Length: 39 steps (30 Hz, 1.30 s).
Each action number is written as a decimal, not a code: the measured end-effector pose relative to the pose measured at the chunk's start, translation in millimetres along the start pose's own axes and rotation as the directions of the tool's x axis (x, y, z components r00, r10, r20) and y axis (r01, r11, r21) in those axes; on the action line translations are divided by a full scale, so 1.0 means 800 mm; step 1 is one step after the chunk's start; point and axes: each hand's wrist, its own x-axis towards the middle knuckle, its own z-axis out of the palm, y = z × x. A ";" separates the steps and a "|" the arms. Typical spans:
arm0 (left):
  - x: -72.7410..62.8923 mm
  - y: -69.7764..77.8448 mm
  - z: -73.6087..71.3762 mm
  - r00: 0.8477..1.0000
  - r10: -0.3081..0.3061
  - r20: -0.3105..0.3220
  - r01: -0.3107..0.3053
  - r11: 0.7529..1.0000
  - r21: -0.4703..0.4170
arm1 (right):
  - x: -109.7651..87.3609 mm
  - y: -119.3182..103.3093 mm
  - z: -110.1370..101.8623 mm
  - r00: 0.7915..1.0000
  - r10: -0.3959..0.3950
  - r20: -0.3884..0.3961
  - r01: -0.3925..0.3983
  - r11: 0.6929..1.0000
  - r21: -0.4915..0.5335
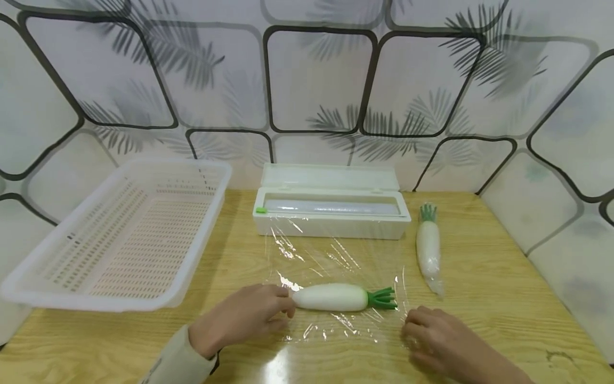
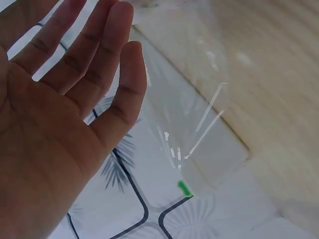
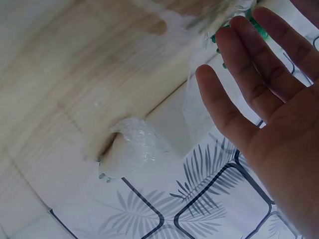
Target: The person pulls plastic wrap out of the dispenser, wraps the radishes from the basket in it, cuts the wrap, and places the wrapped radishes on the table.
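A wooden tabletop (image 1: 230,266) meets pale walls (image 1: 316,80) patterned with dark outlines and grey leaves. On it stand one white basket (image 1: 192,256) at left and one lidded box (image 1: 331,228), open, at the far middle. There are two white radishes: one wrapped radish (image 1: 428,248) at right, and one bare radish (image 1: 331,297) nearer the middle, leaves rightward, on one clear film sheet (image 1: 336,256) running from the box. Two hands flank it: left hand (image 1: 249,314) by its tip, right hand (image 1: 443,338) by the film's near-right corner; I cannot tell whether either pinches film.
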 end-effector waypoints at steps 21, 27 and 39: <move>-0.023 -0.002 0.033 0.999 -0.019 -0.029 0.023 0.990 0.136 | -0.003 0.003 0.013 1.000 0.016 0.027 -0.015 1.000 -0.023; -0.024 -0.001 0.035 0.999 -0.001 -0.039 0.009 0.979 0.202 | -0.002 0.004 0.011 0.999 0.011 0.043 -0.009 0.999 -0.036; -0.029 -0.001 0.035 0.998 0.014 -0.065 -0.001 0.980 0.201 | -0.007 0.008 0.007 0.997 0.031 0.074 -0.031 1.000 0.001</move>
